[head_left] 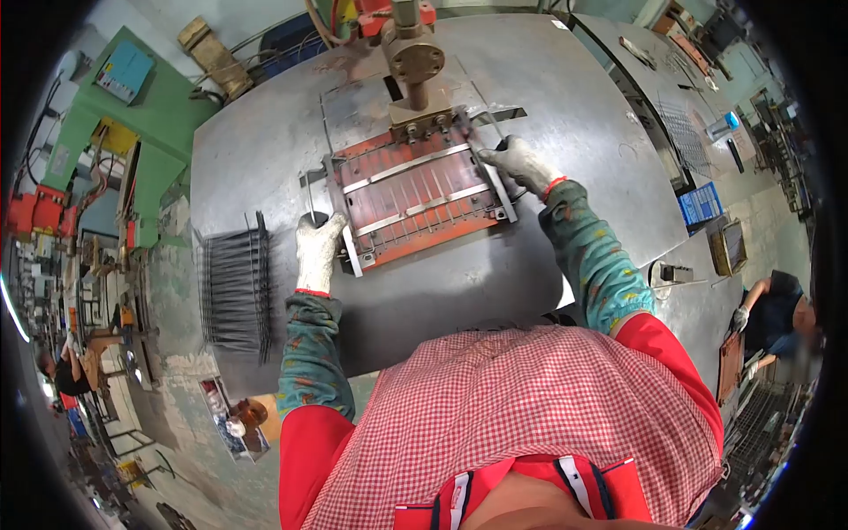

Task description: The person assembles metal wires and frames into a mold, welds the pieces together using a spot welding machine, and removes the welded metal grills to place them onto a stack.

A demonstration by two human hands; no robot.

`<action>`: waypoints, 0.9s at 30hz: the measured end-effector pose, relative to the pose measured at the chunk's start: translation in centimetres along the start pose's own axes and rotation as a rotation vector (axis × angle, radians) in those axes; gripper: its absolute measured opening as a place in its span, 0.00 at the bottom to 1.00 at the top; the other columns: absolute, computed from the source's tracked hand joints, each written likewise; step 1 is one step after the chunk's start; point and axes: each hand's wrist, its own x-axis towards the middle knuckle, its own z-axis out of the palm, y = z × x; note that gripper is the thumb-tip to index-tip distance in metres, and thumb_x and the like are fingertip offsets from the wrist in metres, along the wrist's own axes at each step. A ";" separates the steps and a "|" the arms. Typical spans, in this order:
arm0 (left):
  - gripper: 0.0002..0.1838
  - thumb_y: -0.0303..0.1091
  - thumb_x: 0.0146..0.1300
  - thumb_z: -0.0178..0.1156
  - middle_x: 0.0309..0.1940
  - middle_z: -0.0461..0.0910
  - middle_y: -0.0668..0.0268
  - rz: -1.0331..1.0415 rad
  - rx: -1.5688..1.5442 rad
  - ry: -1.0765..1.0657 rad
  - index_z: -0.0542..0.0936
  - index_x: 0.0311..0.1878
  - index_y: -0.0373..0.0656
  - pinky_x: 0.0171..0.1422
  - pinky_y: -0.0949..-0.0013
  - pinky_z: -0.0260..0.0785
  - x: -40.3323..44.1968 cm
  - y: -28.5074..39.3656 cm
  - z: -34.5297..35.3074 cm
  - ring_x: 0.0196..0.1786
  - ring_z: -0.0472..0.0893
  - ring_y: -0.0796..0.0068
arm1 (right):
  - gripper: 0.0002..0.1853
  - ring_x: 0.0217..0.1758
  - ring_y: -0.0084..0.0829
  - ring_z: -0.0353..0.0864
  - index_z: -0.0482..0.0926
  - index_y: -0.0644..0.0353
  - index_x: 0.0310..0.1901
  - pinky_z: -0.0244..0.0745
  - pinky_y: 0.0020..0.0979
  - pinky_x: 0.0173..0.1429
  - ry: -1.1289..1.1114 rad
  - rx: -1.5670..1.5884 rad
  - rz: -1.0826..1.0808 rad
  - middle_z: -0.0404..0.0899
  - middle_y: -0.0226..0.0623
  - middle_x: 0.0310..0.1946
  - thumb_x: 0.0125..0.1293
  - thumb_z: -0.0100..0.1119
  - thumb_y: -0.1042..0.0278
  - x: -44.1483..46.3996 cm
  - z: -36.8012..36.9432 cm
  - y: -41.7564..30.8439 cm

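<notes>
A red-orange fixture plate [424, 238] with metal side bars and thin wires laid across it rests on the grey metal table [265, 124], under the welding head [417, 66]. My left hand [318, 247], in a white glove, is closed on the fixture's left side near its front corner. At the fixture's right side, my right hand [521, 165], also gloved, grips the bar near its back corner. The welding head's lower block [422, 115] sits over the fixture's back edge. My fingertips are partly hidden at both sides.
A stack of dark wire racks [237, 287] lies at the table's left edge. A green machine [141, 124] stands at the far left. On the right are a blue tray [700, 204], a side table [689, 305] and another person [777, 314].
</notes>
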 end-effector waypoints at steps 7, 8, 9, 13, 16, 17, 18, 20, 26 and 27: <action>0.26 0.49 0.53 0.68 0.32 0.80 0.55 0.013 0.282 -0.011 0.74 0.42 0.35 0.43 0.61 0.73 -9.1 0.9 2.7 0.35 0.80 0.64 | 0.45 0.49 0.45 0.81 0.65 0.68 0.62 0.75 0.40 0.55 0.050 -0.182 0.040 0.77 0.57 0.50 0.46 0.69 0.47 -7.1 -1.9 3.5; 0.27 0.51 0.54 0.67 0.33 0.81 0.54 -0.012 0.285 -0.103 0.74 0.43 0.35 0.45 0.60 0.73 -10.0 1.5 2.4 0.37 0.81 0.62 | 0.47 0.52 0.48 0.79 0.62 0.65 0.65 0.73 0.41 0.58 0.054 -0.239 0.115 0.75 0.57 0.53 0.46 0.68 0.49 -9.1 -2.6 2.7; 0.29 0.56 0.56 0.62 0.35 0.81 0.52 -0.129 0.337 -0.236 0.73 0.46 0.36 0.47 0.57 0.72 -9.9 2.3 2.0 0.40 0.82 0.56 | 0.43 0.54 0.51 0.78 0.64 0.62 0.65 0.73 0.41 0.59 0.104 -0.269 0.085 0.76 0.53 0.53 0.47 0.66 0.55 -10.3 -2.8 2.6; 0.26 0.56 0.62 0.56 0.39 0.80 0.50 0.457 0.705 0.302 0.74 0.50 0.43 0.50 0.53 0.72 -6.8 3.9 5.3 0.46 0.80 0.50 | 0.34 0.54 0.54 0.77 0.69 0.63 0.61 0.71 0.46 0.60 0.537 -0.517 -0.451 0.75 0.51 0.54 0.48 0.61 0.66 -10.1 -1.9 5.7; 0.27 0.59 0.63 0.51 0.38 0.80 0.52 0.619 0.924 0.195 0.78 0.44 0.42 0.49 0.52 0.73 -2.3 2.1 7.4 0.45 0.80 0.51 | 0.29 0.52 0.42 0.80 0.67 0.67 0.61 0.82 0.38 0.49 0.092 0.720 -0.169 0.71 0.50 0.58 0.54 0.54 0.79 -12.7 -7.6 2.9; 0.27 0.60 0.63 0.50 0.37 0.80 0.53 0.545 1.004 0.227 0.79 0.41 0.42 0.48 0.53 0.73 -3.1 3.8 8.1 0.43 0.81 0.52 | 0.29 0.50 0.36 0.81 0.64 0.69 0.63 0.84 0.32 0.44 0.193 0.762 -0.259 0.71 0.48 0.57 0.56 0.52 0.83 -13.3 -9.0 3.5; 0.28 0.61 0.63 0.49 0.37 0.81 0.54 0.467 1.084 0.257 0.80 0.39 0.43 0.46 0.53 0.74 -3.9 4.9 8.8 0.42 0.81 0.54 | 0.30 0.48 0.38 0.82 0.63 0.69 0.64 0.85 0.34 0.44 0.248 0.874 -0.276 0.71 0.47 0.58 0.57 0.52 0.83 -14.0 -10.9 4.5; 0.26 0.61 0.63 0.50 0.37 0.81 0.55 0.425 1.125 0.282 0.79 0.39 0.44 0.45 0.54 0.75 -3.8 5.2 9.1 0.41 0.82 0.56 | 0.29 0.48 0.38 0.82 0.63 0.71 0.64 0.85 0.34 0.43 0.440 0.935 -0.251 0.71 0.49 0.58 0.58 0.52 0.82 -13.8 -14.3 8.6; 0.21 0.53 0.61 0.57 0.40 0.80 0.55 0.580 0.998 0.299 0.79 0.40 0.43 0.50 0.55 0.72 -2.7 5.1 8.6 0.44 0.80 0.52 | 0.22 0.34 0.39 0.86 0.69 0.74 0.55 0.82 0.31 0.36 0.654 1.038 0.031 0.82 0.48 0.36 0.57 0.51 0.79 -9.7 -18.0 25.1; 0.21 0.53 0.61 0.57 0.40 0.80 0.55 0.578 1.000 0.302 0.79 0.40 0.43 0.50 0.55 0.72 -3.1 5.6 8.9 0.44 0.80 0.52 | 0.22 0.33 0.38 0.86 0.69 0.74 0.55 0.82 0.32 0.36 0.651 1.041 0.067 0.82 0.48 0.36 0.57 0.51 0.78 -9.4 -17.6 26.4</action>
